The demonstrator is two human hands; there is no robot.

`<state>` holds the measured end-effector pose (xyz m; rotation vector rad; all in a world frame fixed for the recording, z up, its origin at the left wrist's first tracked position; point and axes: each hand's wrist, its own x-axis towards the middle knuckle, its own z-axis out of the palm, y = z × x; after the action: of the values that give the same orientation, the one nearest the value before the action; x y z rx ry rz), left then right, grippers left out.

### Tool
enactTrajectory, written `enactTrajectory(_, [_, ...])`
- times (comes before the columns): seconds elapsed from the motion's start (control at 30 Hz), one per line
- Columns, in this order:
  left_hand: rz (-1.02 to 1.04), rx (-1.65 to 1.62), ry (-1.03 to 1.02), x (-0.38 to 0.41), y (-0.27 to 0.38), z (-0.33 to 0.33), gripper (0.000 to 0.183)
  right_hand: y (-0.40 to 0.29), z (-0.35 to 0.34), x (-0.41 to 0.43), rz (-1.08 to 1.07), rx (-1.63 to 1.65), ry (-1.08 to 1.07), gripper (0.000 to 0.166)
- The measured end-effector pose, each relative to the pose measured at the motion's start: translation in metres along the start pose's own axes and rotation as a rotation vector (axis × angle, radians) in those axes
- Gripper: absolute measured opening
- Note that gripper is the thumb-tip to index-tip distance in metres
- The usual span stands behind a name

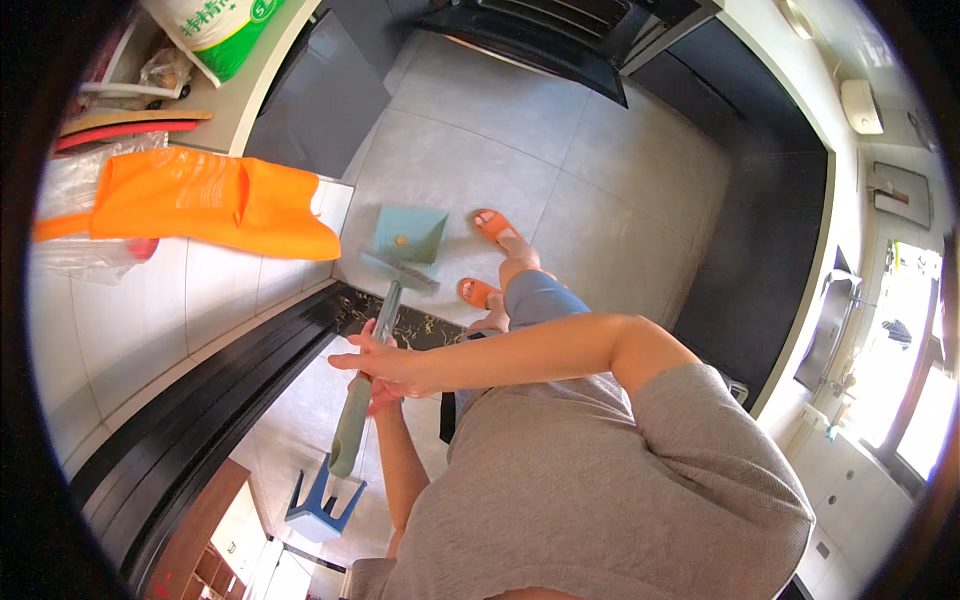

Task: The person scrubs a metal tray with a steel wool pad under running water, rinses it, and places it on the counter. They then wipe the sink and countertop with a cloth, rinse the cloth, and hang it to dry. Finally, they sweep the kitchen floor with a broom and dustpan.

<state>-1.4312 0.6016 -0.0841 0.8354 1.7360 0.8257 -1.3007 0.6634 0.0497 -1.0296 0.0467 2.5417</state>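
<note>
Both hands are at the long handle (388,311) of a broom, whose pole slants down to the floor. My right hand (382,367) holds it around the upper pole, some fingers stretched out. My left hand (384,395) grips it close by, partly hidden beneath the right wrist. The green grip (349,439) sticks out past the hands. At the lower end, the broom head (405,271) with greyish bristles lies across the toothed edge of a pale blue-green dustpan (427,225). A small yellowish spot or piece (400,241) shows inside the dustpan.
My feet in orange slippers (478,292) stand beside the dustpan on grey tiles (480,150). An orange cloth bag or apron (217,202) hangs at the left. A dark appliance door (525,56) juts out ahead. Behind the dark door frame (202,405) stands a blue stool (322,510).
</note>
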Motion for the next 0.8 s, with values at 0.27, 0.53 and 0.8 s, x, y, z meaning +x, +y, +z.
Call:
enactTrajectory(0.27, [0.063,-0.030,-0.189,-0.037,0.011,0.093,0.050,-0.014,-0.117,-0.066,-0.380,-0.544,-0.377,0.042])
enactTrajectory(0.53, [0.410,0.945,-0.338,-0.042,0.091,0.194,0.045,-0.133,-0.184,-0.230,0.048,-0.460,0.015,0.053])
enactTrajectory(0.8, [0.104,0.351,0.036,0.029,0.056,0.162,0.021,-0.200,-0.365,-0.308,0.116,-0.781,0.249,0.069])
